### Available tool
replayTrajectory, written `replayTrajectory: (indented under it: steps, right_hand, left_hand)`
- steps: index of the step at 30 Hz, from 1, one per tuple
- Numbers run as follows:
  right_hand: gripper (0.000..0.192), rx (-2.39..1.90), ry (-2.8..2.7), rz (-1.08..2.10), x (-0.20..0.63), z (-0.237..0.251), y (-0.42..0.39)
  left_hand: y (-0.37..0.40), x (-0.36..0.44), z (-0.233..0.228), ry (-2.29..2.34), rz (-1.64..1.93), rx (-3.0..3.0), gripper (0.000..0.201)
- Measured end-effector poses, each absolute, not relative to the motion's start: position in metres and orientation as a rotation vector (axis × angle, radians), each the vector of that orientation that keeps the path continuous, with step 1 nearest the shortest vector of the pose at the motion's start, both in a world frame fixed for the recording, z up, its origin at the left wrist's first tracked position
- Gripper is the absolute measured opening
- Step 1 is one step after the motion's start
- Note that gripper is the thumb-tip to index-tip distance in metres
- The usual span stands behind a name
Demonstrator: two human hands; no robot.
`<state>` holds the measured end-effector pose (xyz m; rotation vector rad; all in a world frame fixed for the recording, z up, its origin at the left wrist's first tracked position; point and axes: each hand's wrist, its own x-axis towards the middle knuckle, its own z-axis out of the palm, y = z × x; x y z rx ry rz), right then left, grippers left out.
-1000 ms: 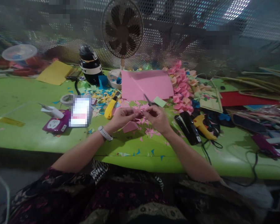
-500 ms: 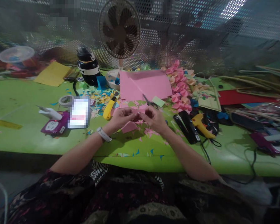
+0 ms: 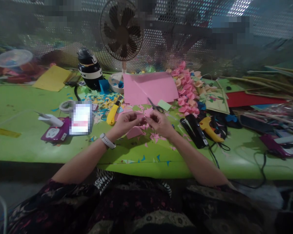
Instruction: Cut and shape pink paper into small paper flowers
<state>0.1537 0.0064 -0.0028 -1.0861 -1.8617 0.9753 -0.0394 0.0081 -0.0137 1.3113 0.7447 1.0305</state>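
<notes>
My left hand (image 3: 127, 123) and my right hand (image 3: 160, 123) meet over the middle of the table, fingertips nearly touching. Between them they pinch a small piece of pink paper (image 3: 143, 115), mostly hidden by the fingers. Pink paper scraps (image 3: 158, 137) and a larger pink piece (image 3: 134, 132) lie under the hands. Just beyond my right hand rest dark scissors (image 3: 155, 106) and a pale green paper square (image 3: 164, 105). A yellow cutter (image 3: 113, 113) lies beside my left hand. Behind, a big pink sheet (image 3: 151, 87) lies flat.
Folded pink paper pieces (image 3: 187, 94) are heaped at the back right. A black stapler (image 3: 194, 131) and a yellow glue gun (image 3: 211, 130) lie right. On the left are a phone (image 3: 81, 118), a purple power socket (image 3: 55, 131) and a black bottle (image 3: 90, 73). A fan (image 3: 122, 34) stands behind.
The view has shifted slightly, so the table things sit a little further left. Both hands keep their pinch on the pink paper, with barely any finger movement.
</notes>
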Motion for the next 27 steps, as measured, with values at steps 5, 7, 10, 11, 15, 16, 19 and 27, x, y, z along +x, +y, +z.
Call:
replayTrajectory:
  steps: [5, 7, 10, 11, 15, 16, 19, 27]
  right_hand:
    - [0.035, -1.058, -1.834, 0.995, 0.1533, -0.0055, 0.0072]
    - [0.034, -1.055, -1.822, 0.997, 0.1534, -0.0058, 0.0072]
    - [0.033, -1.059, -1.812, 1.023, 0.1538, -0.0064, 0.0073]
    - [0.033, -1.060, -1.806, 1.034, 0.1539, -0.0068, 0.0073]
    - [0.037, -1.041, -1.757, 1.128, 0.1541, -0.0090, 0.0077]
    - [0.038, -1.037, -1.740, 1.155, 0.1540, -0.0091, 0.0076]
    - [0.039, -1.032, -1.701, 1.214, 0.1537, -0.0073, 0.0068]
    - [0.037, -1.109, -1.806, 1.080, 0.1535, -0.0030, 0.0054]
  left_hand:
    - [0.0077, -0.0412, -0.0120, 0.803, 1.056, 1.287, 0.042]
    - [0.0074, -0.0409, -0.0123, 0.796, 1.064, 1.285, 0.042]
    - [0.0066, -0.0400, -0.0128, 0.793, 1.067, 1.278, 0.040]
    - [0.0064, -0.0398, -0.0129, 0.796, 1.071, 1.277, 0.039]
    - [0.0065, -0.0395, -0.0135, 0.816, 1.072, 1.295, 0.038]
    - [0.0066, -0.0395, -0.0137, 0.819, 1.069, 1.301, 0.039]
    - [0.0069, -0.0395, -0.0137, 0.821, 1.069, 1.305, 0.039]
    - [0.0058, -0.0384, -0.0122, 0.828, 1.061, 1.277, 0.039]
